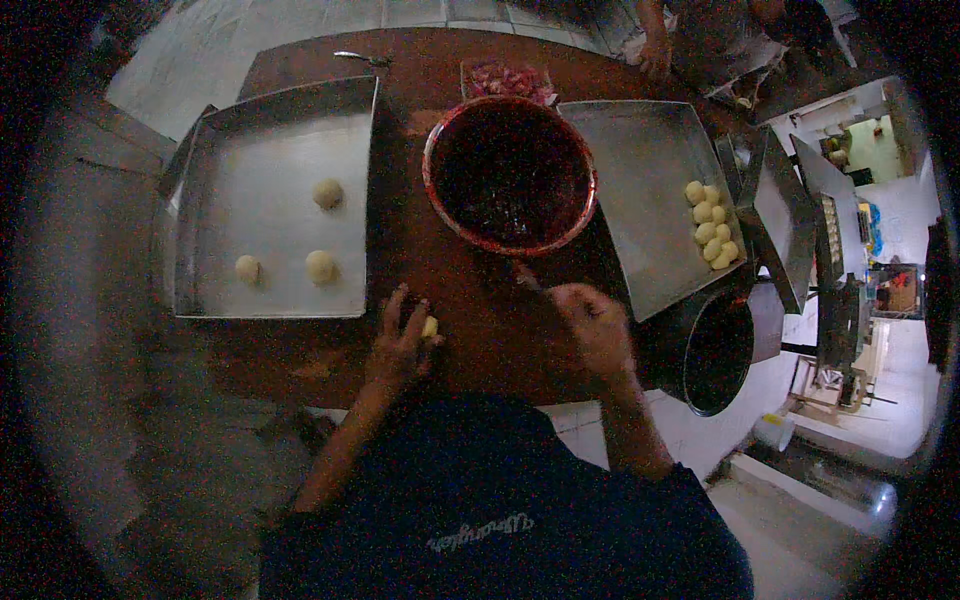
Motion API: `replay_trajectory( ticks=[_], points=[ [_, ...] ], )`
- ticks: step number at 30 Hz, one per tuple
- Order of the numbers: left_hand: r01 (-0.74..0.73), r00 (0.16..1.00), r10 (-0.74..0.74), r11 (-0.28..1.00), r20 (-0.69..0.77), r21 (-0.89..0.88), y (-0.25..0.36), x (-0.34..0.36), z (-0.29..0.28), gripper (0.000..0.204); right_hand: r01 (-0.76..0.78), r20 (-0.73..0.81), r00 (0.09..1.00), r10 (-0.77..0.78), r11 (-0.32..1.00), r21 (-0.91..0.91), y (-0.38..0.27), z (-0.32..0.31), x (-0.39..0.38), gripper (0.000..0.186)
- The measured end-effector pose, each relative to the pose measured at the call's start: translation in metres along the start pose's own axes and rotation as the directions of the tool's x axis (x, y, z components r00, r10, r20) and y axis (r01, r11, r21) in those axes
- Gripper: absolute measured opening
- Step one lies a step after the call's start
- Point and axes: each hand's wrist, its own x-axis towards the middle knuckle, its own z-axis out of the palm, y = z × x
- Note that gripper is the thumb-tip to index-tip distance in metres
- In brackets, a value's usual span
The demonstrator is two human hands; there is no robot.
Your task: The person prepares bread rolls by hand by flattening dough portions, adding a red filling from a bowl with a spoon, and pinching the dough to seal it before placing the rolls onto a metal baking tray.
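My left hand is over the brown table near its front edge, fingers curled around a small pale yellow piece of dough. In my right hand is a slim utensil, its blurred tip just below a large red-rimmed tub. Dark red, glistening filling lies inside the tub. Three round dough balls sit apart on the metal tray at left. Several smaller dough balls are clustered along the right side of another metal tray.
Behind the tub stands a clear container of pinkish-red pieces. A metal utensil lies at the table's far edge. A dark round bucket is beside my right arm. Another person's hand rests at the far right; more trays lean nearby.
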Motion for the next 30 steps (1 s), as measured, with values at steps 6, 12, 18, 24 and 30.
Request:
replay_trajectory(
  ticks=[6,12,18,24,30],
  points=[
    [-0.086,0.994,0.089,0.995,0.067,-0.05,0.028,-0.003,-0.071,0.075,0.036,-0.17,0.984,-0.06,0.989,-0.141,-0.083,-0.038,0.0,0.022],
    [-0.132,0.989,0.124,0.986,0.077,0.104,0.0,-0.029,-0.055,0.084,0.478,0.211,0.872,-0.442,0.672,-0.565,-0.107,-0.036,0.047,0.026],
    [-0.003,0.996,0.004,1.0,0.087,-0.001,0.018,-0.014,-0.082,0.081,0.592,0.487,0.786,-0.381,0.236,-0.771,-0.103,-0.041,0.125,0.016],
    [0.032,0.994,-0.036,0.998,0.1,0.045,0.018,0.004,-0.083,0.082,0.66,0.641,0.751,-0.158,0.166,-0.733,-0.107,-0.041,0.158,0.023],
    [0.058,0.996,-0.057,0.998,0.063,-0.009,0.028,0.017,-0.071,0.085,0.572,0.661,0.747,-0.075,0.579,-0.581,-0.124,-0.076,0.167,0.025]
  ],
)
